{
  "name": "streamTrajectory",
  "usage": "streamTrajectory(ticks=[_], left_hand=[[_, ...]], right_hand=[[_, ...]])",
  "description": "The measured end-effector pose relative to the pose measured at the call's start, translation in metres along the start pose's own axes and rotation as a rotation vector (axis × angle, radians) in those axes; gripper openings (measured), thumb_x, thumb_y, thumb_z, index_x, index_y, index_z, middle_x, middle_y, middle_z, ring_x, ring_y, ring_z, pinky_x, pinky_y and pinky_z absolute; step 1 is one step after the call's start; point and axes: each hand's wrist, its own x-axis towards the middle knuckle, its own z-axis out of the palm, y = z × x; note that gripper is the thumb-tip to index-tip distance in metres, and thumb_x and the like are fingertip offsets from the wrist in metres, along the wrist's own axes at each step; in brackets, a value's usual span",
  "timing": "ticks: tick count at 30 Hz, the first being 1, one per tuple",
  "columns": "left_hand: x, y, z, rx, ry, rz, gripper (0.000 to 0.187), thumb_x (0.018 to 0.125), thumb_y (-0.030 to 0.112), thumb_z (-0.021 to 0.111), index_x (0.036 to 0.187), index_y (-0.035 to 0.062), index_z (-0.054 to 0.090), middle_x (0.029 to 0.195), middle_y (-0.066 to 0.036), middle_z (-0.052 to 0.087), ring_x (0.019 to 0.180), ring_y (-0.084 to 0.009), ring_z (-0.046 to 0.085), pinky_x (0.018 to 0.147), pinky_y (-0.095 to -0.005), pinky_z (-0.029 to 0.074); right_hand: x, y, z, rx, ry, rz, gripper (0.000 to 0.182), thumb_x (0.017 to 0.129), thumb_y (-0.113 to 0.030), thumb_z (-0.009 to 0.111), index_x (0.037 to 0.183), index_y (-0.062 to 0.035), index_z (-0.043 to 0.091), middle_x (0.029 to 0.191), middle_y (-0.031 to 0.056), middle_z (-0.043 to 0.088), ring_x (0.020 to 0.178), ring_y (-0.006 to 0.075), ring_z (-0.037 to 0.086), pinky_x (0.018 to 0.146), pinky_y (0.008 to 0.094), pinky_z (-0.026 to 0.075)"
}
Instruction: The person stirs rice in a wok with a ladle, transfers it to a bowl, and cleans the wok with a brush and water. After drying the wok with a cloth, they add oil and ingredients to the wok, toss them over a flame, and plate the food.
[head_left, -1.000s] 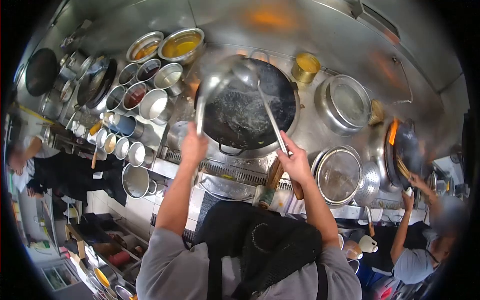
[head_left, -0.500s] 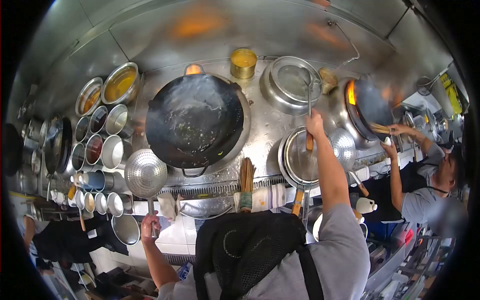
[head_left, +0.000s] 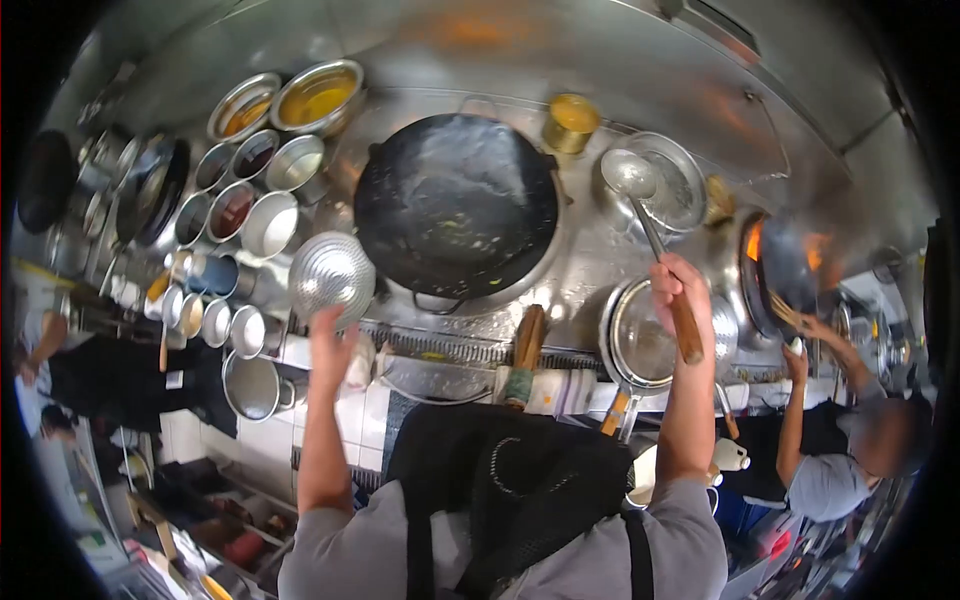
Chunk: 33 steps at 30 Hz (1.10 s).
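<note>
My right hand point(head_left: 678, 290) is closed around the handle of a long ladle point(head_left: 630, 175). The ladle's bowl is over the left side of a steel pot point(head_left: 680, 185) of clear liquid, and its wooden end points back toward me. My left hand point(head_left: 332, 338), slightly blurred, is at the near rim of a perforated strainer point(head_left: 333, 275), fingers apart. The strainer's handle is hidden by that hand and arm. Between my hands, farther off, a large black wok point(head_left: 455, 205) sits on the stove with wet sheen and small green bits in it.
A bamboo brush point(head_left: 527, 350) and a folded towel point(head_left: 565, 390) lie at the front edge. Metal containers point(head_left: 270, 225) stand left; a mesh strainer point(head_left: 645, 335) and yellow tin point(head_left: 571, 122) are right of the wok. A co-worker point(head_left: 840, 440) works beside a flaming wok point(head_left: 785, 265).
The view has shifted, moving the scene sideways. My left hand has gone from the strainer's handle up to its rim. The ladle's bowl has risen out of the pot.
</note>
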Motion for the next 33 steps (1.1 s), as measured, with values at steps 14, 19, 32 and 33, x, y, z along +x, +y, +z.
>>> streamTrajectory(ticks=[14,19,32,33], left_hand=[[0.000,0.214,0.052,-0.304,-0.203,0.679,0.061,0.075,0.019,0.081,0.128,0.0077,0.055,0.134,-0.015,0.052,0.132,-0.0364,0.044,0.110,-0.0511,0.034],[0.003,0.163,0.025,-0.517,-0.119,0.517,0.034,0.080,0.002,0.074,0.107,0.0081,0.054,0.124,-0.012,0.060,0.127,-0.0344,0.052,0.110,-0.0497,0.036],[0.074,0.057,-0.046,-1.292,0.172,0.153,0.030,0.091,0.001,0.060,0.117,0.0037,0.045,0.078,-0.002,0.056,0.082,-0.0194,0.061,0.098,-0.0429,0.044],[0.070,0.052,-0.045,-1.252,0.158,0.126,0.030,0.089,0.001,0.060,0.115,0.0033,0.046,0.076,-0.001,0.055,0.080,-0.0181,0.060,0.098,-0.0431,0.044]], right_hand=[[0.071,0.229,0.092,0.055,-0.307,0.300,0.013,0.095,-0.018,0.061,0.103,-0.0086,0.057,0.084,0.0050,0.062,0.071,0.0163,0.062,0.062,0.0268,0.051],[0.044,0.250,0.070,-0.832,-0.110,-0.149,0.056,0.089,-0.032,0.069,0.133,-0.0038,0.048,0.090,0.0126,0.064,0.081,0.0273,0.063,0.075,0.0404,0.052],[-0.038,0.218,0.013,-0.863,0.193,-0.226,0.068,0.090,-0.008,0.064,0.150,0.0008,0.033,0.106,0.0063,0.065,0.084,0.0135,0.061,0.078,0.0259,0.050],[-0.042,0.184,0.068,-0.808,0.146,-0.184,0.068,0.093,-0.011,0.062,0.152,-0.0027,0.029,0.100,0.0055,0.064,0.078,0.0128,0.061,0.072,0.0264,0.053]])
